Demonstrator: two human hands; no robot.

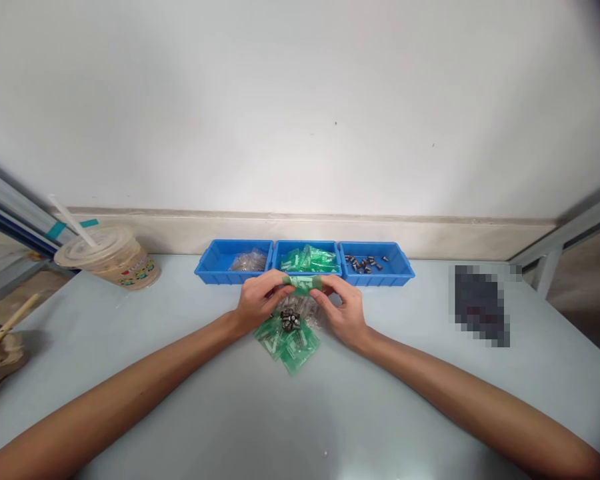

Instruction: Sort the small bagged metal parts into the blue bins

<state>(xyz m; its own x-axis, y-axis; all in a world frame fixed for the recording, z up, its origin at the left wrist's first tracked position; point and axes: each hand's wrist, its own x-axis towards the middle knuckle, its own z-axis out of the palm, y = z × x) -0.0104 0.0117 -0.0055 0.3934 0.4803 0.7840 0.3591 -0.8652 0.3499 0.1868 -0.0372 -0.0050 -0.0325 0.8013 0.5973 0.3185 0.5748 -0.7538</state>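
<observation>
Where the table [190, 413] begins on the left: a brown lump [3, 363] sits at the edge, a yellow stick [10, 325] slanting up from it; a metal frame [17, 207] stands beyond.
Drink cup: farther along the left side, a plastic cup [130, 267] with colourful print, a clear lid [97, 245] and a white straw [73, 220] leaning left.
Left box: a blue tray [215, 267] by the far wall [300, 113], with clear bags [250, 260] in its right part.
Left hand: the left hand [261, 298] grasps the left end of a green packet [303, 283] between fingers and thumb.
Green packet: stretched between both hands, just on the near side of the middle box and above the far part of a small pile.
Middle box: a second blue tray [279, 255], holding green bags [313, 257].
Pile: near the hands, dark metal pieces [291, 320] heaped on clear packets [309, 309] and green pouches [300, 348].
Right hand: the right hand [345, 310] pinches the packet's right end.
Right box: a third blue tray [403, 270], with scattered metal parts [365, 265].
Far right: a dark object [480, 303], pixelated beyond recognition, on the table near another metal frame [567, 233].
</observation>
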